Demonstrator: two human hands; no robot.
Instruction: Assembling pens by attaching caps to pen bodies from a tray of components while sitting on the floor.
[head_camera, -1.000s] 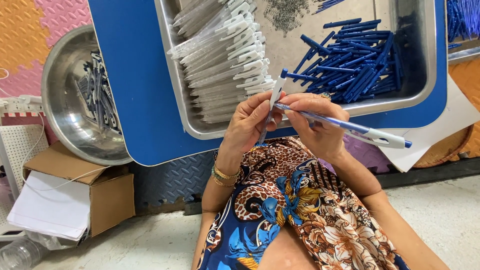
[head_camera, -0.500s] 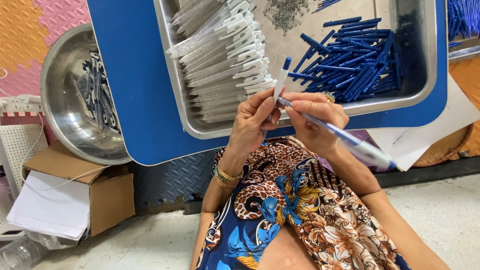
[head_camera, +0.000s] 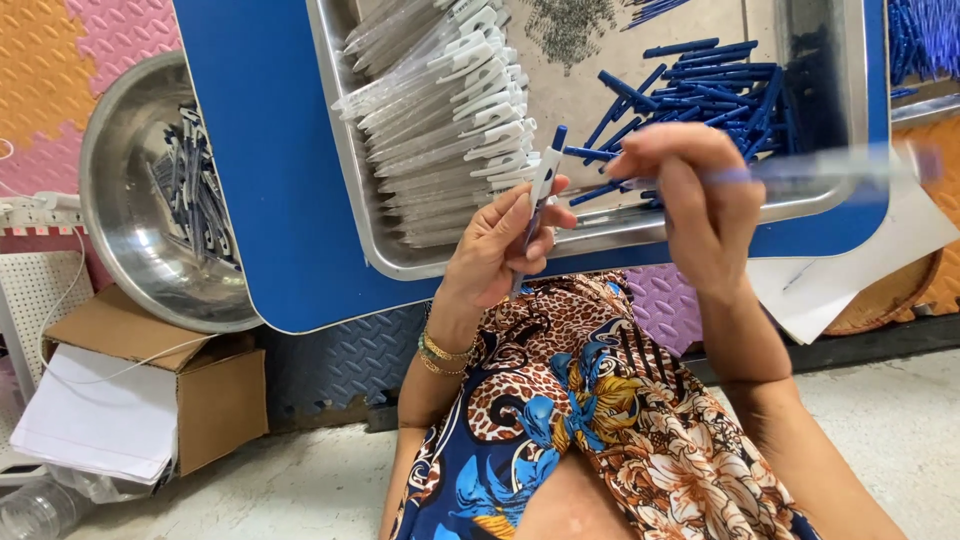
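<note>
My left hand (head_camera: 500, 245) grips a white pen upper part with a blue button (head_camera: 543, 180), held upright just below the metal tray's front rim (head_camera: 620, 232). My right hand (head_camera: 700, 195) holds a clear pen barrel with blue inside (head_camera: 820, 165); it is blurred and points right, level over the tray's front edge. The two hands are apart, with a small gap between them. In the tray lie a stack of clear and white pen barrels (head_camera: 440, 110) on the left and a heap of blue pen parts (head_camera: 710, 85) on the right.
The tray sits on a blue board (head_camera: 260, 180). A round steel bowl (head_camera: 125, 230) with several finished pens stands at the left. Below it is an open cardboard box (head_camera: 150, 390) with white paper. A patterned dress covers my lap. Foam mats line the floor.
My right hand has swung its barrel up from a downward slant to level and drawn away from my left hand. The left hand has lifted its white part slightly.
</note>
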